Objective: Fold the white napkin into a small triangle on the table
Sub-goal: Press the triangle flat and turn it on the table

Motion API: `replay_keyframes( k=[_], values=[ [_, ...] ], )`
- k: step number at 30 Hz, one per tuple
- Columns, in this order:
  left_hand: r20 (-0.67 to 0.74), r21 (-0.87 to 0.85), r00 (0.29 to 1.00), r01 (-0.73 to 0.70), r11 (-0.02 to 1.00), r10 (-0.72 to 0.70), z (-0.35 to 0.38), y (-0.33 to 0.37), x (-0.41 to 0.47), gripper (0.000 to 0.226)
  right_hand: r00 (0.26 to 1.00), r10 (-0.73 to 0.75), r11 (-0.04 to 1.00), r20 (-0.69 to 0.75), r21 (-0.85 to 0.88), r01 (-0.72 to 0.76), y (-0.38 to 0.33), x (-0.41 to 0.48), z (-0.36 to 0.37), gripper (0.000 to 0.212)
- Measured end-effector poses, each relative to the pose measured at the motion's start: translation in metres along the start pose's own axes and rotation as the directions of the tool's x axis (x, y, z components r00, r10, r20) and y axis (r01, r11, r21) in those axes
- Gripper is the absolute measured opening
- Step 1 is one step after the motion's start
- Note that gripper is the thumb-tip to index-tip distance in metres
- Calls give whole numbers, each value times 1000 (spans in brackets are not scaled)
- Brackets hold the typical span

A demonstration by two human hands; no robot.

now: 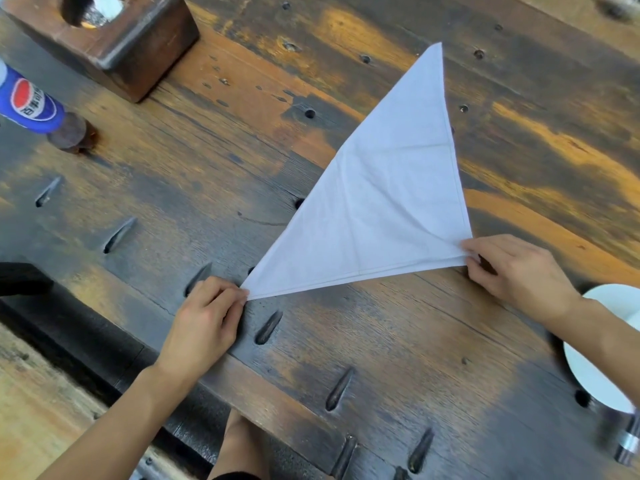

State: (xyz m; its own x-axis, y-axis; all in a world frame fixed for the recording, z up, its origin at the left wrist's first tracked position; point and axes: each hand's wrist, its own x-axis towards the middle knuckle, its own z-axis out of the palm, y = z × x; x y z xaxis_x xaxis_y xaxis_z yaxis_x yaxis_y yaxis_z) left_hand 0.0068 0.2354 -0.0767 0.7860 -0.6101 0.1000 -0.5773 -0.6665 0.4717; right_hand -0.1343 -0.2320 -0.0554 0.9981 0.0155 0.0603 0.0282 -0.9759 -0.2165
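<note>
Far left I see one cola bottle beside one wooden block. My left grip pinches the white napkin, one flat triangle on the bench; my right grip pinches its other corner, near one white plate.

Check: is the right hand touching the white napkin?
Touching. Head view: right hand fingertips pinch the white napkin at its near right corner.
</note>
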Motion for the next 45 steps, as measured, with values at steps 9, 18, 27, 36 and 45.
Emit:
replay_keyframes(
  k=[9, 18, 27, 36, 45],
  values=[
    [-25, 41, 1000, 1, 999, 0, 3, 1, -4, 23, 992, -79, 992, -97, -108, 68, 9, -15, 0, 16],
    [19, 102, 992, -129, 986, 128, -2, 2, -4, 19, 997, -8, 996, -75, -92, 1, -7, -43, 11, 27],
    [110, 149, 990, -107, 983, 92, -8, 12, -3, 22, 952, 246, 964, -184, 143, -222, -100, 2, 24, 42],
    [72, 161, 993, -109, 981, 98, -3, 8, -16, 23, 957, -90, 992, 276, 105, 63, -268, 140, 91, 63],
    [90, 141, 995, -49, 989, 36, -3, 11, -31, 28, 969, 119, 993, 215, -44, -112, -139, 184, 98, 65]
  ],
)
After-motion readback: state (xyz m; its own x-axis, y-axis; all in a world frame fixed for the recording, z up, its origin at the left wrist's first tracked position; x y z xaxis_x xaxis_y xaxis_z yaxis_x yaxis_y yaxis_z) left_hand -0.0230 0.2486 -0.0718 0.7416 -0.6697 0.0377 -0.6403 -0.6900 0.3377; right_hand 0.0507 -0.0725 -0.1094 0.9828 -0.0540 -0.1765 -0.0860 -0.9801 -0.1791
